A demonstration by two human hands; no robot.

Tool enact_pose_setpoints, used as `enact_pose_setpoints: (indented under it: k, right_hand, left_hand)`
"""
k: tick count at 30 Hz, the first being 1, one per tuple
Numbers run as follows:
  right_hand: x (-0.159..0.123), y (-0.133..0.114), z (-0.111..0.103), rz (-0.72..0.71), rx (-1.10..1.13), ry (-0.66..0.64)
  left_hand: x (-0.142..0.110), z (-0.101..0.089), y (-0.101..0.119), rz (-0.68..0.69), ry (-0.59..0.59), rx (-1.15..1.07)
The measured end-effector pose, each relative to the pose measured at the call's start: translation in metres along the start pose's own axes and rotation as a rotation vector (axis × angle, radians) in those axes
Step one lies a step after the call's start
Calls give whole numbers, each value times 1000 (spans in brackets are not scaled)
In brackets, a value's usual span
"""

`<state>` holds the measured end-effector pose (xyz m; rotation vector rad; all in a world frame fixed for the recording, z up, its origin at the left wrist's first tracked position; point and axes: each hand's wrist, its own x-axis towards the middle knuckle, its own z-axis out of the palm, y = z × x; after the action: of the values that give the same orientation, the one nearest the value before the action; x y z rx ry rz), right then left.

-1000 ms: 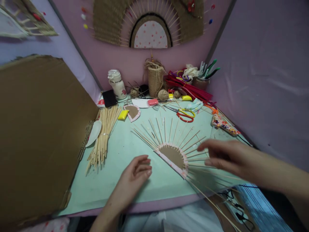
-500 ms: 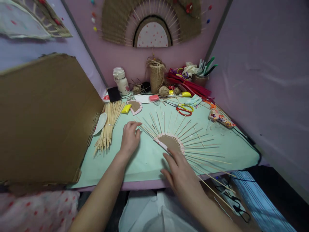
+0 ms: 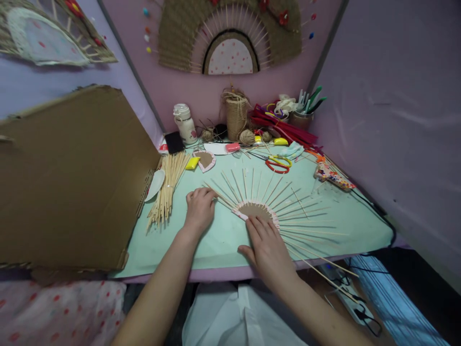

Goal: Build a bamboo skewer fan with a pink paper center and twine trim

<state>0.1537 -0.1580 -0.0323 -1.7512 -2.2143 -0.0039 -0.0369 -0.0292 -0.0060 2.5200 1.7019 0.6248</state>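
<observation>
A half-round piece of brown cardboard [image 3: 254, 210] with a pink-and-white fabric edge lies on the table, thin wooden sticks [image 3: 252, 185] fanning out from its curved side. My right hand [image 3: 268, 245] rests flat on the cardboard's near straight edge, fingers stretched out and thumb apart, hiding part of it. At the fan's left end, my left hand [image 3: 200, 209] is closed with curled fingers at the outermost sticks. Its fingertips are partly hidden. On the near right side, longer sticks reach past the table edge.
A bundle of sticks [image 3: 168, 192] lies left beside a tall cardboard sheet [image 3: 79, 182]. Behind the fan are scissors [image 3: 277, 165], a twine spool [image 3: 236, 117] and a white bottle [image 3: 185, 125]. A flower-patterned glue gun [image 3: 333, 176] with a black cord lies right.
My left hand has moved up and forward to the fan's left sticks and closed there. My right hand has come from the fan's right side onto the cardboard. The view has shifted.
</observation>
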Motion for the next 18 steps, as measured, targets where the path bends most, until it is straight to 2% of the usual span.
enact_pose_setpoints:
  k: [7, 10, 12, 13, 16, 18]
  right_hand:
    - [-7, 18, -1, -103, 21, 32]
    - [-7, 18, 1, -116, 1, 52]
    - [-6, 17, 2, -114, -9, 65]
    - [-6, 16, 3, -114, -14, 73]
    - [-6, 15, 4, -134, -38, 109]
    - [-5, 15, 3, -151, -54, 132]
  left_hand:
    - [-13, -16, -5, 15, -1, -33]
    - [-17, -19, -13, -45, 144, -122]
    - [-17, -21, -22, -156, 239, -199]
    - [-15, -23, -28, -229, 250, -235]
    - [-1, -30, -43, -429, 146, -260]
    - [14, -36, -49, -474, 49, -175]
